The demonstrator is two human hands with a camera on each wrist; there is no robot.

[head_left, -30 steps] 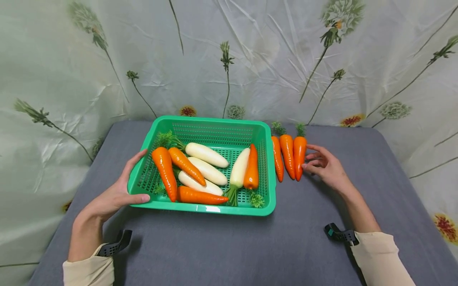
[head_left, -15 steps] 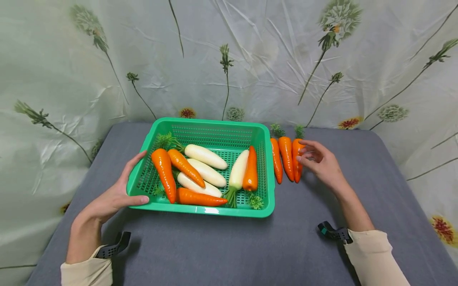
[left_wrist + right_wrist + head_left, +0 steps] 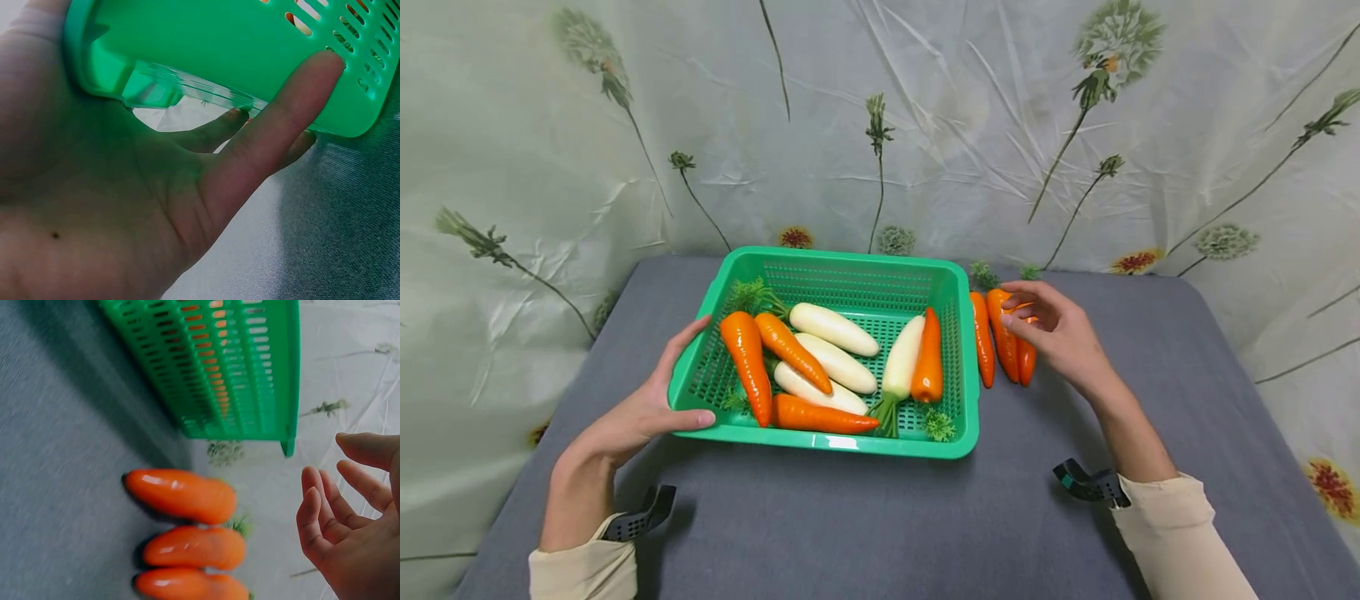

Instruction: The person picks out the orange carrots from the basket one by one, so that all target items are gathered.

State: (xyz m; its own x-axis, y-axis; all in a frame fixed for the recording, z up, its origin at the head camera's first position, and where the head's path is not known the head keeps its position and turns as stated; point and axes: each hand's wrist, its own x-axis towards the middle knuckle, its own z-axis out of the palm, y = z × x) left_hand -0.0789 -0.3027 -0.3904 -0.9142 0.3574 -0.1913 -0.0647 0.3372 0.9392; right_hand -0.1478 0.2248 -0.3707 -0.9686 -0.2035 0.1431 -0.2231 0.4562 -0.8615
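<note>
A green perforated plastic basket [image 3: 842,443] stands on the grey cloth. In it lie several orange carrots [image 3: 747,367] and several white radishes [image 3: 833,328]. My left hand [image 3: 632,417] grips the basket's left front corner, thumb along the front wall and fingers at the left side. In the left wrist view the thumb [image 3: 269,134] lies against the green wall. Three more carrots [image 3: 194,547] lie side by side, right of the basket. Over them hovers my right hand [image 3: 1060,337], fingers loosely bent and holding nothing. It partly hides the middle and right carrots in the head view.
Grey cloth [image 3: 880,525] covers the table, including the area in front of the basket. A flower-printed curtain [image 3: 820,150] hangs close behind the table and along its sides. Green carrot tops [image 3: 983,273] point toward the curtain.
My right hand has moved left, from beside the rightmost carrot to above the middle and right ones. The left hand keeps its place on the basket. The carrots have not visibly moved.
</note>
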